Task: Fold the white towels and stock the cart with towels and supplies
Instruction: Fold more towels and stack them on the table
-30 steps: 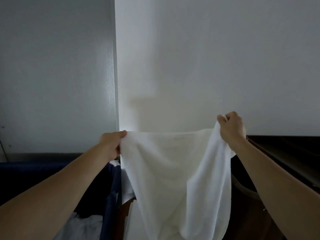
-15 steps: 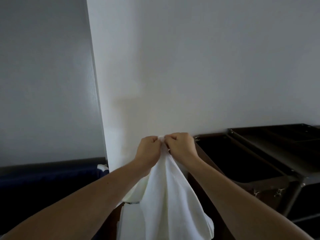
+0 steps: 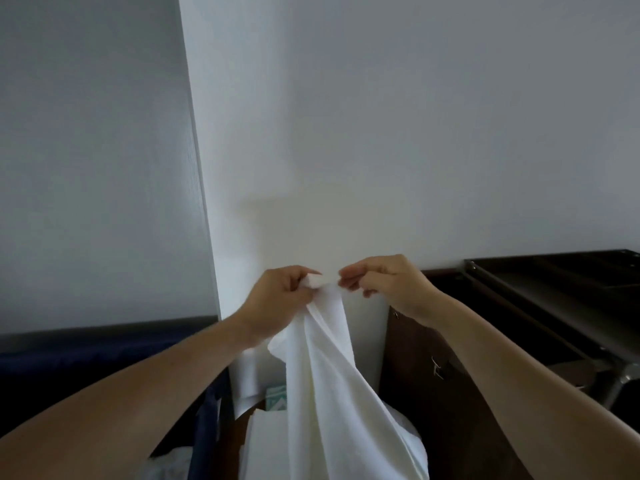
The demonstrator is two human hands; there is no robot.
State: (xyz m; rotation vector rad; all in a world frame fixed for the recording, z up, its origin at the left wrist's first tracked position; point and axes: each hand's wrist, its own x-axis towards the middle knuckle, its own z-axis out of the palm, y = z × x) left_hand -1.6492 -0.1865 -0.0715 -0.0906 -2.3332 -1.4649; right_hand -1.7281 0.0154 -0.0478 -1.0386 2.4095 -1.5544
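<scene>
A white towel (image 3: pixel 332 393) hangs doubled in front of me, its top corners gathered together. My left hand (image 3: pixel 284 296) grips the bunched corners. My right hand (image 3: pixel 384 285) sits just to the right of it, fingers curled, with its fingertips pinching the towel's top edge. The towel's lower part drapes down past the frame's bottom edge. The dark brown cart (image 3: pixel 540 306) stands to the right against the white wall, with its top tray (image 3: pixel 554 271) at hand height.
A navy laundry bag (image 3: pixel 69 362) fills the lower left, with white linen (image 3: pixel 166 465) inside. Folded white cloth (image 3: pixel 263 445) and a teal patterned box (image 3: pixel 277 398) lie below the hanging towel. A white wall corner (image 3: pixel 201 202) rises straight ahead.
A second ago my hands held the towel spread wide. They came together, doubling it, and have now drawn slightly apart, with the corners bunched in my left hand.
</scene>
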